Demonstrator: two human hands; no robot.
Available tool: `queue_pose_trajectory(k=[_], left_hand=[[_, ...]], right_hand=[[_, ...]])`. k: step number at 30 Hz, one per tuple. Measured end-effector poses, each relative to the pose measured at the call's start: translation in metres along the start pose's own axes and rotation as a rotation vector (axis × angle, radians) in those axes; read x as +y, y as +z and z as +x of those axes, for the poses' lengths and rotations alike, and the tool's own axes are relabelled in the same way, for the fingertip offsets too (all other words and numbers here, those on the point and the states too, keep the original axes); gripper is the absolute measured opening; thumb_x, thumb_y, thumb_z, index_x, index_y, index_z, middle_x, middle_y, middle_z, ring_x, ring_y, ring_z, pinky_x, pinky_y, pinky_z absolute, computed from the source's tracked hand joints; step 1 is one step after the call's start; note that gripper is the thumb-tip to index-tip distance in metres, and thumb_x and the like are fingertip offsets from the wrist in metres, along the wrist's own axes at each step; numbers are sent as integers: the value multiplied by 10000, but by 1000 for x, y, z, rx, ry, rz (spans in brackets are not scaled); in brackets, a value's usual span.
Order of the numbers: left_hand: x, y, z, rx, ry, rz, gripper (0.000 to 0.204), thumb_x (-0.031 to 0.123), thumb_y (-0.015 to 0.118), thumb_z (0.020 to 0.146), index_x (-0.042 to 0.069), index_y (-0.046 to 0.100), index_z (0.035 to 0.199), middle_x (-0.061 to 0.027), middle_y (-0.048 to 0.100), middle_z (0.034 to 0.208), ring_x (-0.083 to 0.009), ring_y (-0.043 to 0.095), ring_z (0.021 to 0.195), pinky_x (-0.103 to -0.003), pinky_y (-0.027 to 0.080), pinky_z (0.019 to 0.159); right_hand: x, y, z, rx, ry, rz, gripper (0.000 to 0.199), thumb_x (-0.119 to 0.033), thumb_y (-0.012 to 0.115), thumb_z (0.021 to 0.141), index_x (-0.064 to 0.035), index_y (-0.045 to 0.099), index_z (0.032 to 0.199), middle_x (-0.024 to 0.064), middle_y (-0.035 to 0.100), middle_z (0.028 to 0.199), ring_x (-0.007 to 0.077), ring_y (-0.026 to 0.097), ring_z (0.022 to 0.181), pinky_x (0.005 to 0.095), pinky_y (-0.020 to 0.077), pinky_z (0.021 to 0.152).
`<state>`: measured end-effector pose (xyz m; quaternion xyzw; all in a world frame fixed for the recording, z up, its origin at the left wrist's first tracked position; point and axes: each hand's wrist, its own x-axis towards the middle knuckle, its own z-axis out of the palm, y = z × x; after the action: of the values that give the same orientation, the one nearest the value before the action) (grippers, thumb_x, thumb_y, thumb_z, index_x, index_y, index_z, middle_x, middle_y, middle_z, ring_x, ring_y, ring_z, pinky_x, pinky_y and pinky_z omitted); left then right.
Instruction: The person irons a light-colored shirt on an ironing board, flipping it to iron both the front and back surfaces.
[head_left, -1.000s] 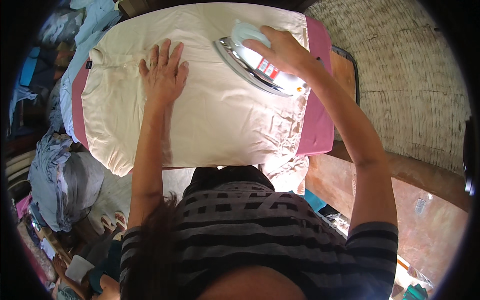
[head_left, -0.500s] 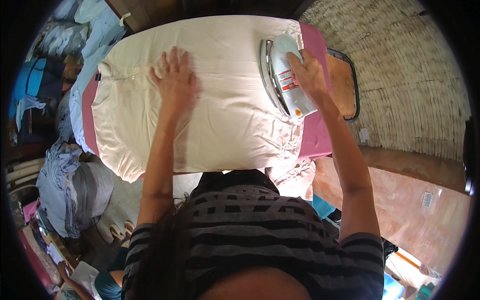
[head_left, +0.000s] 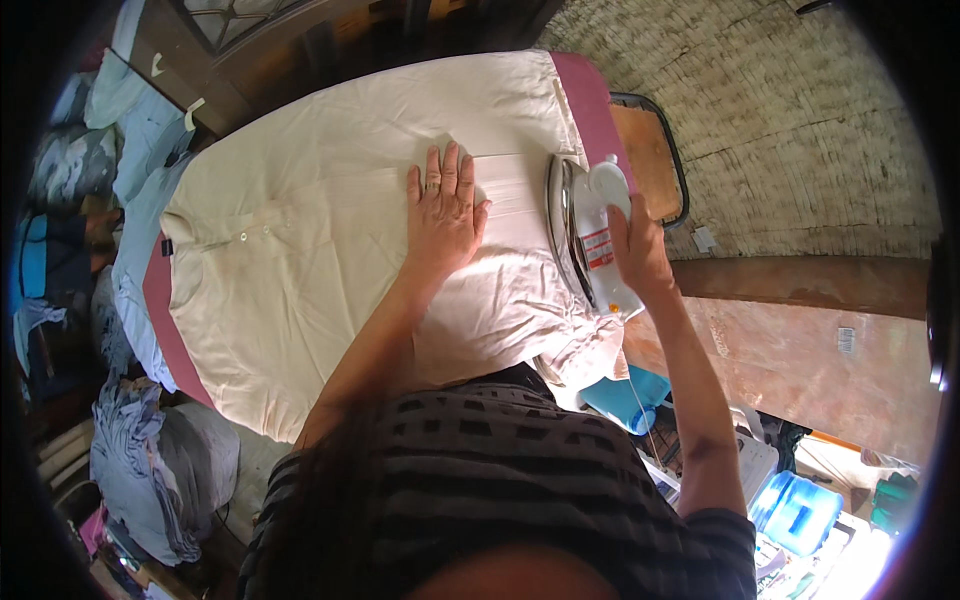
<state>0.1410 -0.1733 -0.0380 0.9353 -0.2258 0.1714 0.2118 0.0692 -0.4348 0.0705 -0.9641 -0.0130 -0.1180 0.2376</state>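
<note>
A cream shirt (head_left: 290, 290) with a few buttons near its neckline lies spread over a maroon-covered ironing board (head_left: 590, 95). My left hand (head_left: 447, 215) rests flat on the cloth near the middle, fingers stretched out. In my right hand (head_left: 645, 250) is a white clothes iron (head_left: 600, 235) with a shiny metal soleplate, tilted on its side near the shirt's right end; its face points left. Small wrinkles show in the cloth between my left hand and the iron. Part of the shirt hangs over the near edge of the board.
The board's metal-framed end (head_left: 655, 160) sticks out at the right, by a woven wall (head_left: 780, 130). Piled clothes (head_left: 135, 470) lie at the left. A wooden panel (head_left: 800, 330) stands right, with a blue water jug (head_left: 797, 512) below it.
My left hand has moved right across the shirt, closer to the iron. The iron and my right hand are nearer to me. The whole view has shifted and turned.
</note>
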Motion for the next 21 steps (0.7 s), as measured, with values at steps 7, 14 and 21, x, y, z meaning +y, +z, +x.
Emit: queue_pose_trajectory(k=[7, 14, 21], left_hand=[[5, -9, 2, -90, -31, -45, 717, 375, 568, 930, 48, 314, 1515, -144, 226, 1613, -366, 202, 1483, -589, 178, 1155], [-2, -8, 0, -68, -17, -66, 745, 354, 604, 909, 55, 305, 1522, -146, 227, 1614, -369, 201, 1485, -584, 186, 1151], [1, -7, 5, -45, -8, -30, 737, 368, 595, 908, 62, 320, 1519, -132, 237, 1613, -348, 224, 1482, -580, 194, 1149]], right_hand=[[25, 11, 29, 110, -228, -361, 227, -166, 554, 979, 43, 494, 1046, 289, 592, 808, 456, 608, 680, 473, 475, 598], [6, 14, 59, 105, -76, -68, 215, -156, 539, 988, 27, 520, 1098, 283, 598, 948, 449, 629, 754, 467, 505, 613], [5, 8, 93, 29, 38, -63, 318, -291, 561, 977, 23, 514, 1003, 299, 643, 790, 500, 643, 747, 518, 514, 607]])
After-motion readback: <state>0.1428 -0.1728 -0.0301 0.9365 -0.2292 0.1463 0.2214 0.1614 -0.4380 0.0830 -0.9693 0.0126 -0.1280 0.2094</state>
